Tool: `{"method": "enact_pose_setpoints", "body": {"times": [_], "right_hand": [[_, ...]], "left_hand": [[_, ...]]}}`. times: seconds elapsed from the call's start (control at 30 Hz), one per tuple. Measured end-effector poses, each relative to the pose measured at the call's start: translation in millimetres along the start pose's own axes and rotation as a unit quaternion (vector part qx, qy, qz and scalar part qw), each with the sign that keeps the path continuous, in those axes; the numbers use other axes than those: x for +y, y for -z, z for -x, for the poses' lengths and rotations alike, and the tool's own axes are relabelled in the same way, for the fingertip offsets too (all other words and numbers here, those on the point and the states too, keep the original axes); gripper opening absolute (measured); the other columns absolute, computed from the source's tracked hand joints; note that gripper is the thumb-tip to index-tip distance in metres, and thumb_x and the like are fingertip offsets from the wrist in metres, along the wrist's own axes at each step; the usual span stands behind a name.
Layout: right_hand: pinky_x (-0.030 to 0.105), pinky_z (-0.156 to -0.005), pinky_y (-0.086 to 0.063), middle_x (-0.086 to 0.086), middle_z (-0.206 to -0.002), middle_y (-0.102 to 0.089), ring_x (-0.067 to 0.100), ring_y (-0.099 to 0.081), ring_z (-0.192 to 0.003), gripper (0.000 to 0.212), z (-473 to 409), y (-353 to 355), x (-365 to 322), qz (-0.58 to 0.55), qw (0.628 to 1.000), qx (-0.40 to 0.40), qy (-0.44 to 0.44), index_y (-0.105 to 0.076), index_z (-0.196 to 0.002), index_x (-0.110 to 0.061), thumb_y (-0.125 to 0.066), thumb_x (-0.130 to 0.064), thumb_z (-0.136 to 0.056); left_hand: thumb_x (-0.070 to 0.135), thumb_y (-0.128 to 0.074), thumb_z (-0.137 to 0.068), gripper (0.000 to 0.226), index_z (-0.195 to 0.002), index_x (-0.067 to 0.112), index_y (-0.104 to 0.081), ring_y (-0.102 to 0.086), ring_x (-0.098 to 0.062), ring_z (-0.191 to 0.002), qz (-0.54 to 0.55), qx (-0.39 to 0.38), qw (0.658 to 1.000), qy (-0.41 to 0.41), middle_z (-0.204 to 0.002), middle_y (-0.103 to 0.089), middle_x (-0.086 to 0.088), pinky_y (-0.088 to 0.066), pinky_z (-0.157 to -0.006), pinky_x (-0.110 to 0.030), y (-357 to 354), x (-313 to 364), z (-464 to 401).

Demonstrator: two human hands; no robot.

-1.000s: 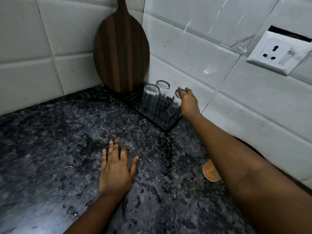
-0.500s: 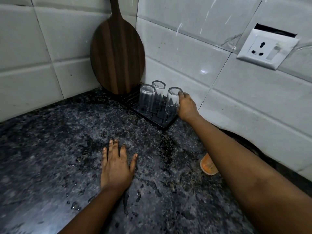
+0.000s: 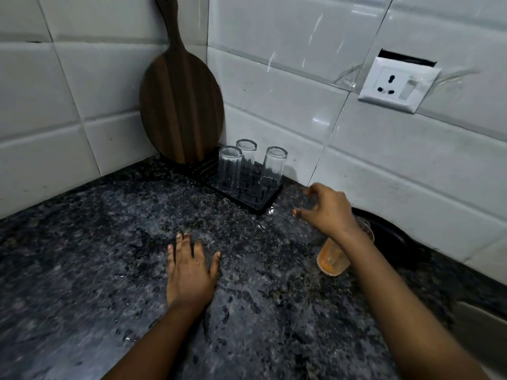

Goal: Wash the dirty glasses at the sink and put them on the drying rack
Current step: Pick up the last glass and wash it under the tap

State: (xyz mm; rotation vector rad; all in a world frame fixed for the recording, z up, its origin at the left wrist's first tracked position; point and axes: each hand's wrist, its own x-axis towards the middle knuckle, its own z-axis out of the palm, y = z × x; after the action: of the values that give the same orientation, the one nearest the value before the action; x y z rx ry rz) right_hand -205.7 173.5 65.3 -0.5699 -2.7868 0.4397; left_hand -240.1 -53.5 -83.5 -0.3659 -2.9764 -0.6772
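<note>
While the speckled dark countertop (image 3: 82,256) is pressed by the flat, spread left hand (image 3: 190,272), three clear glasses (image 3: 273,168) are seen upside down on the black drying rack (image 3: 258,204), the empty, loosely curled right hand (image 3: 327,209) held just beside it, above an orange-stained glass (image 3: 330,260).

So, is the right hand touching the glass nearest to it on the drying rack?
Apart. The head view shows bare granite counter between the right hand and that upturned glass on the drying rack.

Left hand (image 3: 190,272) flat, fingers spread — right hand (image 3: 327,208) loosely curled, empty.
</note>
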Motion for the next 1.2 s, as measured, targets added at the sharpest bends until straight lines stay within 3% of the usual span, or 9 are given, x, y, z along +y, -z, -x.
{"method": "enact_pose_setpoints", "body": {"times": [0.2,0.3,0.4,0.5,0.67,0.77,0.9,1.07,1.2], "right_hand": [[0.039,-0.083,-0.049,0.019,-0.123,-0.055,0.038,-0.055,-0.110,0.071,61,8,48,0.119,0.966,-0.092,-0.209,-0.043,-0.127,-0.014,-0.073,-0.045,-0.072],[0.038,-0.079,-0.050,0.021,-0.111,-0.062,0.039,-0.059,-0.102,0.044,70,-5,62,0.060,0.980,-0.034,-0.185,-0.056,-0.114,-0.016,-0.065,-0.041,-0.078],[0.033,-0.066,-0.045,0.018,-0.091,-0.068,0.036,-0.062,-0.089,0.025,81,-6,72,0.010,0.990,0.036,-0.135,-0.060,-0.079,-0.015,-0.067,-0.040,-0.079],[0.029,-0.059,-0.040,0.015,-0.073,-0.068,0.032,-0.064,-0.076,0.046,103,2,88,-0.039,0.991,0.071,-0.106,-0.038,-0.051,-0.023,-0.074,-0.041,-0.072],[0.022,-0.043,-0.027,-0.007,-0.039,-0.038,0.007,-0.039,-0.041,0.052,153,35,150,-0.118,0.979,0.117,-0.118,-0.040,-0.041,-0.019,-0.080,-0.045,-0.063],[0.024,-0.043,-0.026,0.004,-0.040,-0.040,0.011,-0.037,-0.042,0.059,184,67,205,-0.125,0.971,0.153,-0.135,-0.053,-0.044,-0.001,-0.083,-0.050,-0.054],[0.022,-0.041,-0.028,0.003,-0.038,-0.039,0.010,-0.034,-0.039,0.063,232,127,281,-0.114,0.958,0.191,-0.178,-0.045,-0.040,-0.005,-0.084,-0.053,-0.049],[0.027,-0.054,-0.043,-0.004,-0.053,-0.061,0.014,-0.060,-0.056,0.039,282,186,364,-0.085,0.953,0.205,-0.206,-0.059,-0.054,-0.020,-0.082,-0.052,-0.055],[0.034,-0.070,-0.055,0.002,-0.077,-0.075,0.019,-0.069,-0.073,0.065,302,211,408,-0.074,0.959,0.223,-0.156,-0.073,-0.083,-0.021,-0.061,-0.073,-0.046]], "left_hand": [[0.035,-0.032,-0.099,0.048,-0.132,0.002,-0.045,-0.021,-0.028,-0.144,-0.013,0.040,0.997,-0.058,-0.145,-0.040,-0.018,-0.006,-0.118,-0.038,-1,1,2],[0.027,-0.034,-0.095,0.044,-0.122,-0.002,-0.054,-0.037,-0.030,-0.136,-0.018,0.073,0.993,-0.095,-0.131,-0.055,-0.020,-0.014,-0.117,-0.038,-4,6,9],[0.030,-0.027,-0.094,0.049,-0.120,-0.003,-0.054,-0.039,-0.032,-0.134,0.024,0.078,0.991,-0.105,-0.128,-0.057,-0.021,-0.015,-0.116,-0.039,-5,30,26],[0.029,-0.031,-0.098,0.041,-0.123,0.002,-0.050,-0.032,-0.028,-0.138,0.077,0.037,0.988,-0.129,-0.134,-0.052,-0.018,-0.008,-0.118,-0.035,-4,70,43],[0.032,-0.039,-0.097,0.032,-0.113,0.008,-0.052,-0.051,-0.025,-0.118,0.130,-0.007,0.977,-0.168,-0.118,-0.060,-0.011,-0.021,-0.113,-0.034,-12,145,78],[0.034,-0.040,-0.096,0.028,-0.093,0.009,-0.051,-0.059,-0.029,-0.091,0.166,-0.038,0.967,-0.192,-0.092,-0.064,-0.011,-0.044,-0.087,-0.039,-21,197,107],[0.034,-0.041,-0.096,0.028,-0.072,0.020,-0.038,-0.056,-0.025,-0.069,0.203,-0.095,0.946,-0.232,-0.066,-0.050,0.002,-0.038,-0.058,-0.036,-46,278,152],[0.030,-0.050,-0.094,0.037,-0.061,0.019,-0.036,-0.058,-0.028,-0.066,0.226,-0.112,0.937,-0.241,-0.069,-0.063,-0.017,-0.027,-0.056,-0.031,-76,380,191],[0.042,-0.046,-0.093,0.039,-0.064,0.016,-0.044,-0.064,-0.032,-0.079,0.219,-0.139,0.938,-0.232,-0.077,-0.068,-0.015,-0.045,-0.067,-0.036,-86,451,193]]}}
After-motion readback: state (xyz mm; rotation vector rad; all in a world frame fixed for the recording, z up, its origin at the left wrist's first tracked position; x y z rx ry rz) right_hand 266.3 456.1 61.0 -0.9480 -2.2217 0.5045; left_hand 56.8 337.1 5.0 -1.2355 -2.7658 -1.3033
